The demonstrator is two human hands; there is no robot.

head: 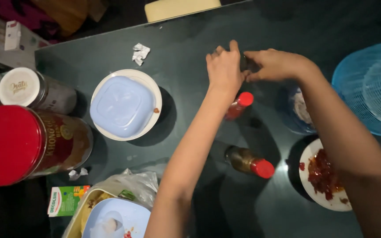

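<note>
Head view, dark glossy table (186, 53), dim room, left hand (224, 66) and right hand (273, 65) both pinching a small dark object (248, 64)

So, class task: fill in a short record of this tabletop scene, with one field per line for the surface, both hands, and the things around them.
surface: dark table
left hand: closed around a small dark object, identity unclear
right hand: gripping the same object from the other side
below hands: two red-capped bottles
left side: big red-lidded jar, white-lidded jar, bowl with pale blue lid
right side: blue mesh cover, white plate with red food
far edge: crumpled paper
</note>
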